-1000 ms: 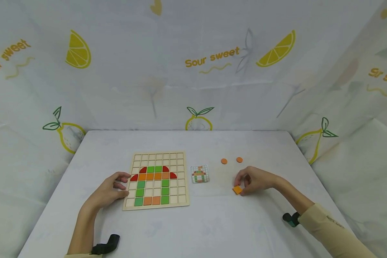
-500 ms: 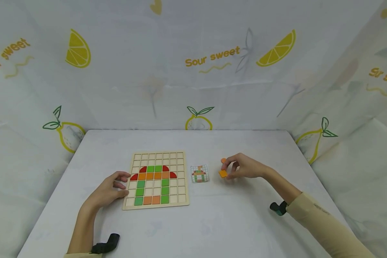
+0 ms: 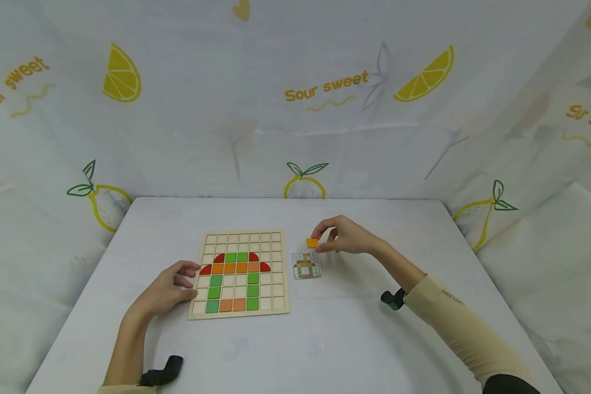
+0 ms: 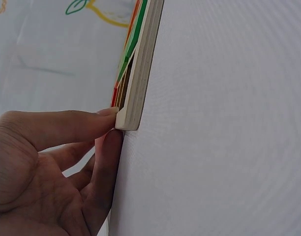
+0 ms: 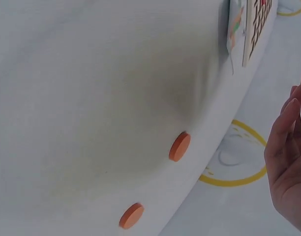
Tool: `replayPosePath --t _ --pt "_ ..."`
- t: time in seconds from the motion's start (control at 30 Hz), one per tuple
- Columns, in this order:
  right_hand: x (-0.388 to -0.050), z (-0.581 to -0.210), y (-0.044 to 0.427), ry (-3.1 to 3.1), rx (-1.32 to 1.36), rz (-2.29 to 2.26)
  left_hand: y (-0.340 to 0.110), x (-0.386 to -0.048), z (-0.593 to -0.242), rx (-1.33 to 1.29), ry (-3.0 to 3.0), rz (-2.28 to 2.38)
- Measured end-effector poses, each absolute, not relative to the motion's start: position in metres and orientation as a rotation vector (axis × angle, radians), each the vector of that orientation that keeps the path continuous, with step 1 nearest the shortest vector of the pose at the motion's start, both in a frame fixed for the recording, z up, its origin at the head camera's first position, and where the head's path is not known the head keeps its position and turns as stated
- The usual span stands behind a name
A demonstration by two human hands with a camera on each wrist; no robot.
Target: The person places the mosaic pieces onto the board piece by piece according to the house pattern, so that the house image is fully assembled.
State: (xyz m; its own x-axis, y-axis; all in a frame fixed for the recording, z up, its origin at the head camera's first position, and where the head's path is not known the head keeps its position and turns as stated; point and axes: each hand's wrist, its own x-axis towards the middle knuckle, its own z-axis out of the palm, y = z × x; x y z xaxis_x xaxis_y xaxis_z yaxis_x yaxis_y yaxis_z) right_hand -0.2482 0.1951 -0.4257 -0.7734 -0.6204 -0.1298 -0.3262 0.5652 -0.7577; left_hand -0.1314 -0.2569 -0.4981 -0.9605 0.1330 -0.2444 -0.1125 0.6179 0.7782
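My right hand (image 3: 349,235) pinches an orange square tile (image 3: 312,243) between thumb and fingers, above the far edge of a small pattern card (image 3: 306,266). Only a sliver of that tile shows at the right wrist view's edge. To the left lies a wooden grid board (image 3: 285,295), partly filled with red, green and orange pieces in a mushroom-like shape. My left hand (image 3: 164,290) touches the board's left edge with thumb and fingertips spread along it, fingers loosely bent. In the left wrist view, the thumb (image 4: 79,125) meets the board's rim (image 4: 135,108).
Two orange round pieces, one nearer (image 5: 132,215) and one farther (image 5: 180,146), lie on the white-covered table (image 3: 295,350); my right hand and forearm hide them in the head view. A lemon-printed cloth (image 3: 202,109) hangs behind the table.
My right hand has carried the orange square tile leftward and away from me, from the table's right side to the pattern card. My left hand stays at the board's edge.
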Motion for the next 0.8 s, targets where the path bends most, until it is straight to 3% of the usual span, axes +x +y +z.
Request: replayPosePath --t 0.53,0.8 --pt "-0.278 -0.427 0.112 2.333 -0.88 -1.199 -0.255 -0.131 -0.496 -0.005 2.569 1.251" --pt "-0.285 -0.447 0.071 2.324 -0.864 -1.148 -0.256 -0.131 -0.497 -0.001 2.57 1.258"
